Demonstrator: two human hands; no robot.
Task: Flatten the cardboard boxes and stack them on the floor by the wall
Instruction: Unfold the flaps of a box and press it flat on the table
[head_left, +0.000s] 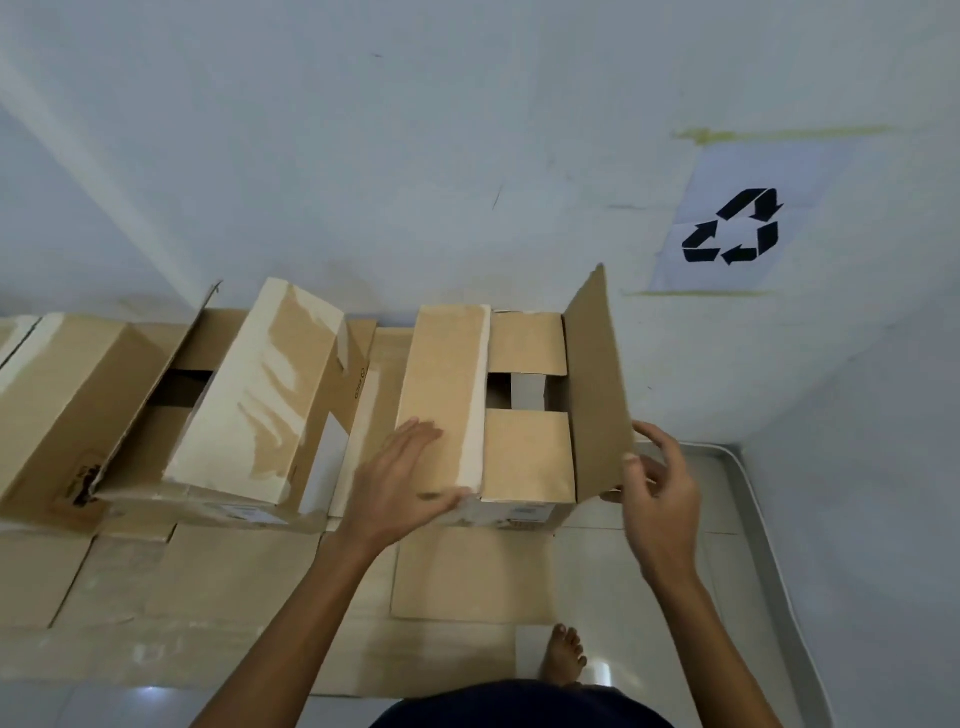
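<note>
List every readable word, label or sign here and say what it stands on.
Black recycling symbol, no words: on the white paper sheet taped to the wall.
Small sideways print: on the middle brown cardboard box's side, too blurred to read.
White labels: on the right-hand box's front, too small.

Two bare forearms are showing from the bottom of the frame, with no sleeves, watches or rings covering them. The left hand (400, 483) and the right hand (657, 499) are both appearing ungloved, fingers bare. At the bottom centre, a dark navy garment (519, 709) is filling the lower edge. Just above it, a bare foot (563, 657) is showing without shoe or sock, its toes visible.
</note>
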